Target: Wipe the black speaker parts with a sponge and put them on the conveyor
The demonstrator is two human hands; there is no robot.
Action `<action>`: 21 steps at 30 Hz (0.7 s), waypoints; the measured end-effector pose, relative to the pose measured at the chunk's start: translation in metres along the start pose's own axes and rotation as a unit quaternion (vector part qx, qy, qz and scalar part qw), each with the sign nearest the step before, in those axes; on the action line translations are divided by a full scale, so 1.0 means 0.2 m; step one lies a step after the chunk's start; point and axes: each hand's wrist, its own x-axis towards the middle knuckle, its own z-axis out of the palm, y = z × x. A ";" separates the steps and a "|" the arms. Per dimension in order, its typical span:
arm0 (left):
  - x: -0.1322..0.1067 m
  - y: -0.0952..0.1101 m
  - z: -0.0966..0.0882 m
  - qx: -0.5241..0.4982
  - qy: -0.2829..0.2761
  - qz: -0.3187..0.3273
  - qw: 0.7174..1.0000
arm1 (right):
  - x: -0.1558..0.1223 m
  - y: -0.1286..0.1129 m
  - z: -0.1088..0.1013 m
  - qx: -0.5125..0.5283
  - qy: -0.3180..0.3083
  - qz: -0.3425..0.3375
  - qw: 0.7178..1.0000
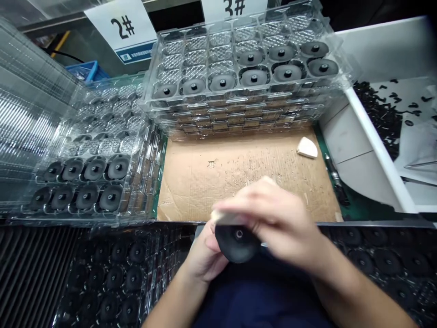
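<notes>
Head view: black disc part between left hand and right hand

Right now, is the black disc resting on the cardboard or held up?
Held up: the black disc is gripped between the left hand and the right hand, clear of the cardboard.

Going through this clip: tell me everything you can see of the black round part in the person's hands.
The black round part is a dark, matte disc, possibly rubber or plastic, with a small ringed hole at its centre. Its round face tilts toward the camera, and motion blur hides finer detail. It is held in front of the person's dark clothing, below the near edge of the cardboard sheet. The left hand supports it from below, while the right hand's fingers cover its upper edge.
</notes>
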 end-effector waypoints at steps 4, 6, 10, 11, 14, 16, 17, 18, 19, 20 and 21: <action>-0.01 0.00 -0.02 -0.128 -0.110 -0.041 0.985 | -0.05 0.34 0.00 0.028 0.103 0.237 0.966; -0.01 0.01 -0.03 -0.158 -0.117 -0.047 0.979 | -0.10 0.50 0.04 -0.009 0.117 0.254 0.960; -0.01 0.01 -0.05 -0.198 -0.132 -0.064 0.969 | -0.20 0.61 0.13 -0.056 0.189 0.232 0.953; -0.02 0.01 -0.05 -0.203 -0.137 -0.065 0.967 | -0.21 0.60 0.14 -0.062 0.206 0.227 0.950; -0.03 0.01 -0.06 -0.198 -0.146 -0.046 0.968 | -0.23 0.51 0.14 -0.062 0.221 0.211 0.950; -0.03 0.00 -0.08 -0.155 -0.142 0.004 0.978 | -0.24 0.45 0.15 -0.054 0.196 0.199 0.959; -0.03 0.00 -0.09 -0.104 -0.132 0.050 0.985 | -0.26 0.43 0.16 -0.051 0.180 0.194 0.963; -0.03 -0.01 -0.10 -0.025 -0.113 0.109 0.987 | -0.27 0.41 0.18 -0.050 0.166 0.191 0.966; -0.03 -0.01 -0.11 0.079 -0.088 0.182 0.976 | -0.29 0.40 0.21 -0.051 0.158 0.190 0.968; -0.02 -0.01 -0.12 0.195 -0.061 0.258 0.944 | -0.32 0.39 0.23 -0.055 0.154 0.190 0.968; -0.02 -0.02 -0.13 0.304 -0.040 0.324 0.895 | -0.35 0.38 0.26 -0.060 0.153 0.189 0.968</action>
